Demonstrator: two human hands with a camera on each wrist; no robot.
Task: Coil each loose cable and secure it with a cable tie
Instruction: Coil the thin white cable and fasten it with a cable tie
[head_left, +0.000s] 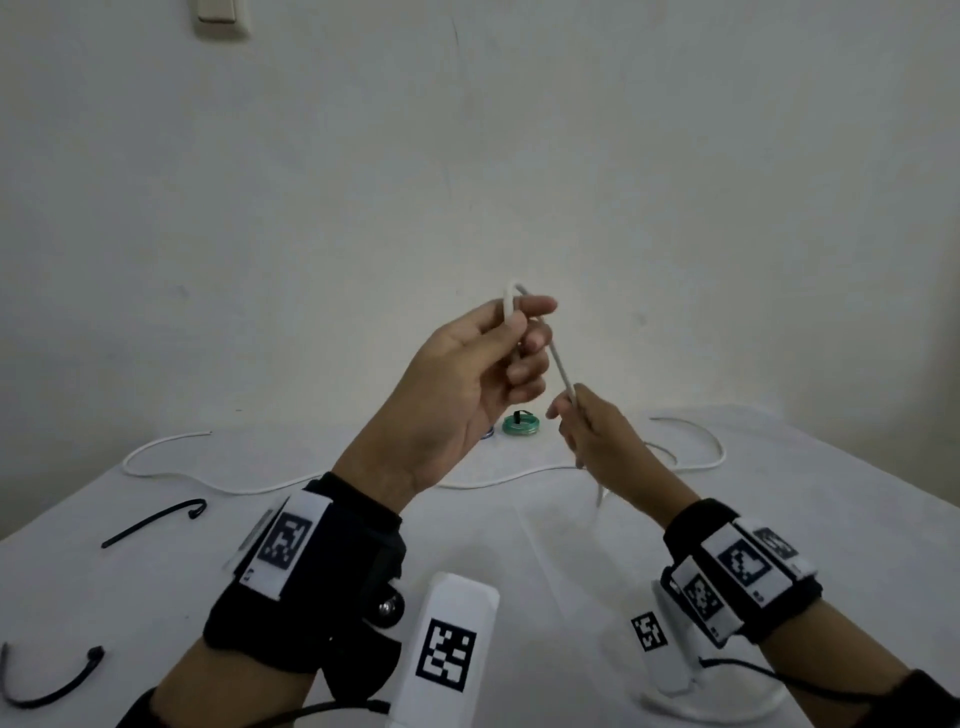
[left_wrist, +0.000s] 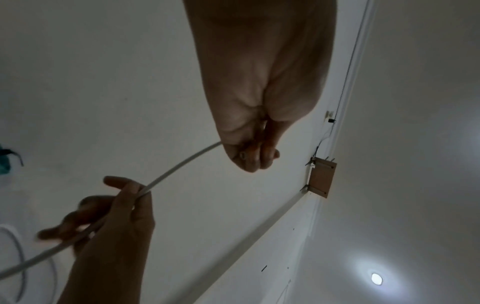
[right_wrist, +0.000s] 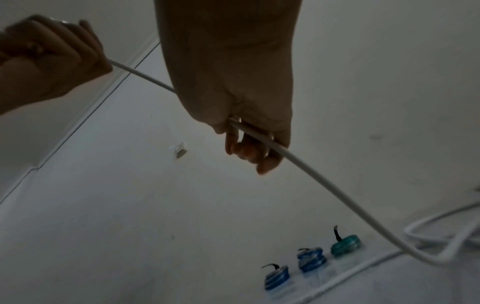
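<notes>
thin white cable (head_left: 562, 371), first loop started above white table (head_left: 519, 545): pinched in left hand (head_left: 467, 374), gripped by right hand (head_left: 597, 431); next, wind more.

white cable (head_left: 562, 370); black ties (head_left: 150, 521); green coil (head_left: 521, 425)

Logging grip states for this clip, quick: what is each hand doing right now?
Left hand: closed, pinching the bent end of the white cable.
Right hand: closed, gripping the same cable further down its length.

Plain indoor room, likely home; bare white wall (head_left: 467, 156); light switch (head_left: 221, 13); white-covered table (head_left: 519, 545); recessed ceiling light (left_wrist: 376, 278)
</notes>
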